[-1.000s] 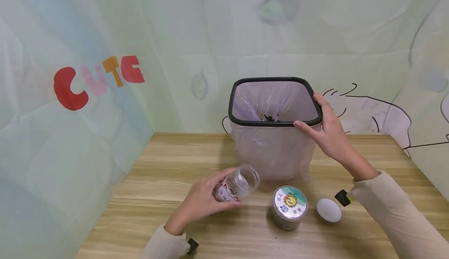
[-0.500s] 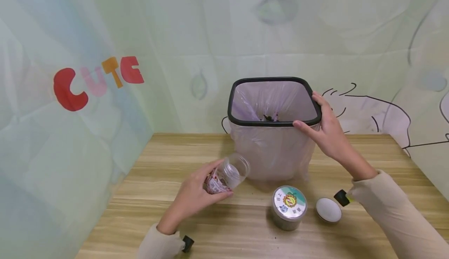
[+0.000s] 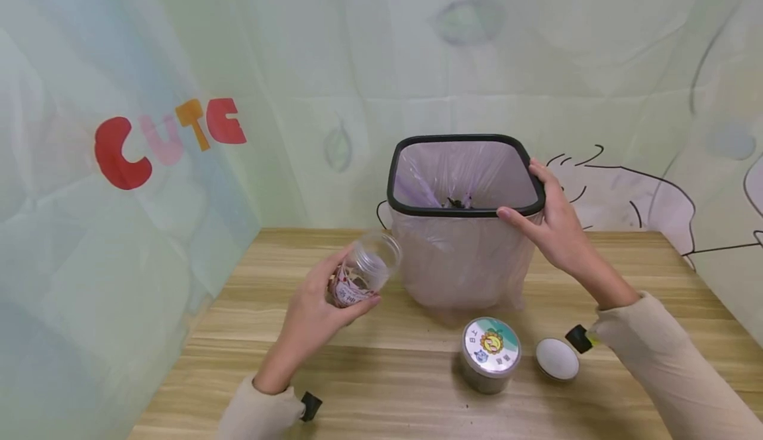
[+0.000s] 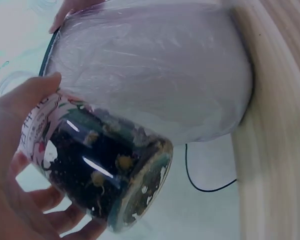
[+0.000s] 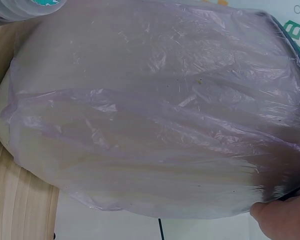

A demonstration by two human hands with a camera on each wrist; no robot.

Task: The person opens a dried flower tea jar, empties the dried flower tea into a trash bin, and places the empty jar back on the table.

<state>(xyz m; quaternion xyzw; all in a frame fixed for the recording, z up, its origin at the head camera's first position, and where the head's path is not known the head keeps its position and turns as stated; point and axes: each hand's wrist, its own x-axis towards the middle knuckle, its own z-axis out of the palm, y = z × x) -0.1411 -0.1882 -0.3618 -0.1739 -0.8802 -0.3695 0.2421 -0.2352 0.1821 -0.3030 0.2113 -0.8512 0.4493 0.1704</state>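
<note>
Left hand (image 3: 316, 307) — fingers wrapped round an open clear jar (image 3: 360, 277) of dark dried matter, tilted, mouth towards the bin, held above the table (image 3: 286, 360) just left of the bin. Right hand (image 3: 554, 228) — grips the black rim at the near right corner of the lined waste bin (image 3: 465, 221).

Step judged: carrying the jar up for emptying. Next move calls for lifting its mouth over the rim, then tipping further.

Nearby: lidded tin (image 3: 491, 354); white lid (image 3: 557, 358).

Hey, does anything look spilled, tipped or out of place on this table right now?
Nothing is spilled. The open jar is tilted only because the left hand holds it. A white lid lies loose beside the closed tin.
</note>
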